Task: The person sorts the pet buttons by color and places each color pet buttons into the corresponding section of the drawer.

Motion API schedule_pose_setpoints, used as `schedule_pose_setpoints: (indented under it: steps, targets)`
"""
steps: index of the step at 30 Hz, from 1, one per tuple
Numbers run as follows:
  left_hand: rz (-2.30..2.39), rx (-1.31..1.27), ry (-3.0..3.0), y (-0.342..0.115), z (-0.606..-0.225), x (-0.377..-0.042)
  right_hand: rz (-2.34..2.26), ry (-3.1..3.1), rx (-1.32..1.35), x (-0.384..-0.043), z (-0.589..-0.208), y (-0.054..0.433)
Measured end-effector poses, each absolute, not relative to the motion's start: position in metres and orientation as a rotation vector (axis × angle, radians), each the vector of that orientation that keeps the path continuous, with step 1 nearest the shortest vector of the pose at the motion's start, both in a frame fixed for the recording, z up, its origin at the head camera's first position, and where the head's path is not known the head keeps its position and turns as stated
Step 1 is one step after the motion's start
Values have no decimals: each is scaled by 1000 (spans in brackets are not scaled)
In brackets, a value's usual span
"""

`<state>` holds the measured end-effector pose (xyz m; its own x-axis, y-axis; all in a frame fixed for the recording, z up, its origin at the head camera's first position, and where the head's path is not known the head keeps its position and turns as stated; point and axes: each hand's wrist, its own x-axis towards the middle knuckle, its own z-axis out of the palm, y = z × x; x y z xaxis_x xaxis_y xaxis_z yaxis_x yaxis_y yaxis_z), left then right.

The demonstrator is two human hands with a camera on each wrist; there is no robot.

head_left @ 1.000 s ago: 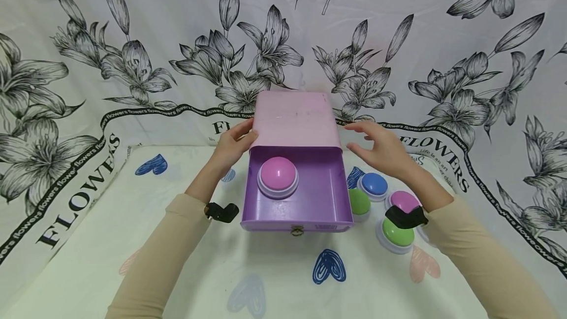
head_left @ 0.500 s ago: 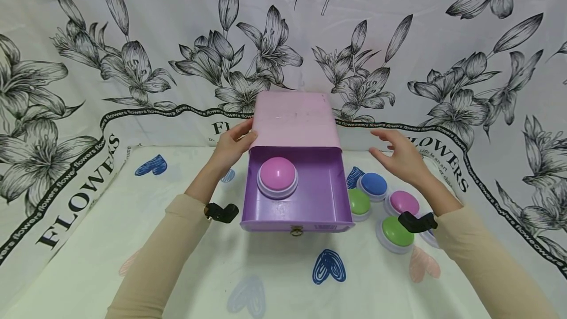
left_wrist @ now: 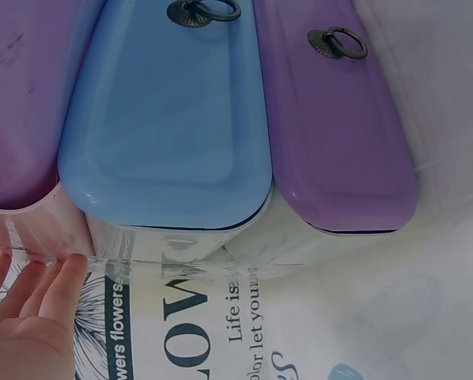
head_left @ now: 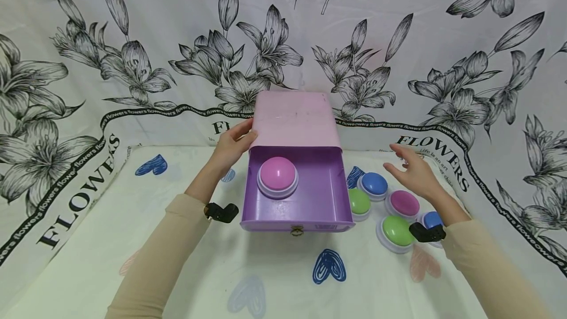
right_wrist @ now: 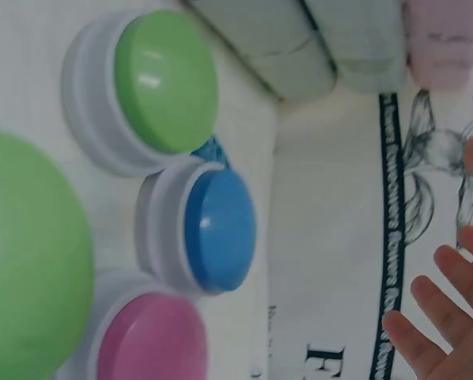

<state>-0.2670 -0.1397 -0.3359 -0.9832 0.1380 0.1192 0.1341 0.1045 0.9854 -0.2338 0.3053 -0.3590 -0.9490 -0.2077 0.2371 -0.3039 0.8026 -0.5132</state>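
A drawer cabinet with a pink top (head_left: pixel 294 117) stands in the middle, its purple top drawer (head_left: pixel 316 181) pulled out. Inside the drawer, on the left, sits a pink domed push button (head_left: pixel 277 174). My left hand (head_left: pixel 232 144) rests with fairly straight fingers against the left side of the pink top; the left wrist view shows its fingertips (left_wrist: pixel 74 261) on that side. Raised to the right of the cabinet, my right hand (head_left: pixel 414 169) holds nothing, fingers spread apart. Below and around it lie a blue push button (head_left: pixel 374 184) and a pink push button (head_left: pixel 404 204).
Two green push buttons (head_left: pixel 397 231) and another blue push button (head_left: pixel 431 219), partly hidden by the right wrist camera, lie on the right. Below the top drawer are a blue drawer (left_wrist: pixel 173 119) and a purple drawer (left_wrist: pixel 339 134) with ring pulls. A flower-print cloth (head_left: pixel 283 38) hangs behind.
My right hand has moved away from the cabinet, to the right and slightly toward me, above the push buttons. My left hand, the drawer and the push button in it stay in place.
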Motion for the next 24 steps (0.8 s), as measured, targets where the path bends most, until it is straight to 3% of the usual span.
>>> schedule_pose_setpoints:
  steps: [24]
  targets:
    - [2102,284,2330,-140,-339,-269,823,-3113,290,-207,-418,357]
